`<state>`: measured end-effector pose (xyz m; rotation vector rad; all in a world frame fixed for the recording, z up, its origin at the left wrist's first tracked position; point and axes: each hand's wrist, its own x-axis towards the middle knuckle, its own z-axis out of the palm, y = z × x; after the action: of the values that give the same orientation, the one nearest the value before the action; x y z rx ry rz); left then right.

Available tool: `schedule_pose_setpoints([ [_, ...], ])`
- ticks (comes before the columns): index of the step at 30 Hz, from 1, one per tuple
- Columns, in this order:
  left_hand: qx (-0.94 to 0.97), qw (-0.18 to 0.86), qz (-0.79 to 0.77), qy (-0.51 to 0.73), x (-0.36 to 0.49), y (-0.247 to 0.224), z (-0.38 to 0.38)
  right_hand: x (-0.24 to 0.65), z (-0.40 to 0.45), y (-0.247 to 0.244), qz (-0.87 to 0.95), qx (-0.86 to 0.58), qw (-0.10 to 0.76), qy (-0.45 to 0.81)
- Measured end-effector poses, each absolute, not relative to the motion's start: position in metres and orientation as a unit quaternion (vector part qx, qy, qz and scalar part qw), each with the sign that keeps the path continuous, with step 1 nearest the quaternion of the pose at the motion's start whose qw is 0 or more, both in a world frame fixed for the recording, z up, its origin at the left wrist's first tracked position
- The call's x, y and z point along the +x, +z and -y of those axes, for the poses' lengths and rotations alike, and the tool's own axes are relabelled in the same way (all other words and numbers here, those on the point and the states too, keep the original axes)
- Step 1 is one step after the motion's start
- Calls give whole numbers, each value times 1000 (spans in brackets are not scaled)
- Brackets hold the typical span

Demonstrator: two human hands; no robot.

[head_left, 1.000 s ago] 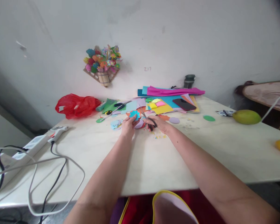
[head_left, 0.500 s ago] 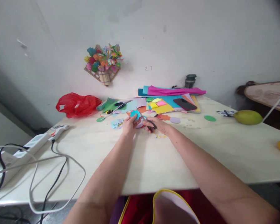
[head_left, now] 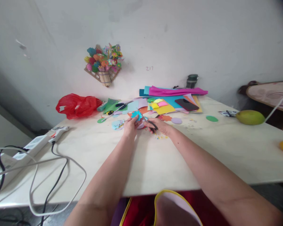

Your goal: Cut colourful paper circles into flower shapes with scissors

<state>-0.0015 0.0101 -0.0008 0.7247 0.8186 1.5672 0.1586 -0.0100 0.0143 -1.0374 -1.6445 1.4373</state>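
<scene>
My left hand (head_left: 130,125) pinches a bright blue paper cutout (head_left: 136,115) with a scalloped edge. In my right hand (head_left: 160,125) are black-handled scissors (head_left: 152,125), their blades pointing up and left at the cutout's right edge. Whether the blades touch the paper is too small to tell. A stack of pale blue cut paper (head_left: 118,125) lies just left of my left hand. Orange paper pieces (head_left: 164,118) and a lilac paper circle (head_left: 176,121) are beyond my right hand. Small yellow scraps (head_left: 161,137) lie below the scissors.
Coloured sheets (head_left: 166,109), a dark phone (head_left: 186,104) and a second pair of scissors (head_left: 122,105) lie at the back. A red plastic bag (head_left: 77,106) sits back left. A power strip (head_left: 35,142) with looping cables is at left, a mango (head_left: 250,117) at right.
Both hands stay in nearly the same place on the cutout and scissors. The small yellow scraps below the scissors look slightly more scattered.
</scene>
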Motion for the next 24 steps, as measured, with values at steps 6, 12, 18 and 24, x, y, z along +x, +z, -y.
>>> schedule_pose_setpoints([
  [6,304,578,-349,673,-1,-1,-11,159,9,13,636,-399,349,562],
  [12,300,575,-358,672,-1,1,-9,158,12,16,647,-402,352,544],
  [18,304,574,-359,670,-1,1,-9,157,14,19,643,-408,353,544],
  [24,314,569,-370,664,-3,1,-10,156,16,23,641,-419,348,541],
])
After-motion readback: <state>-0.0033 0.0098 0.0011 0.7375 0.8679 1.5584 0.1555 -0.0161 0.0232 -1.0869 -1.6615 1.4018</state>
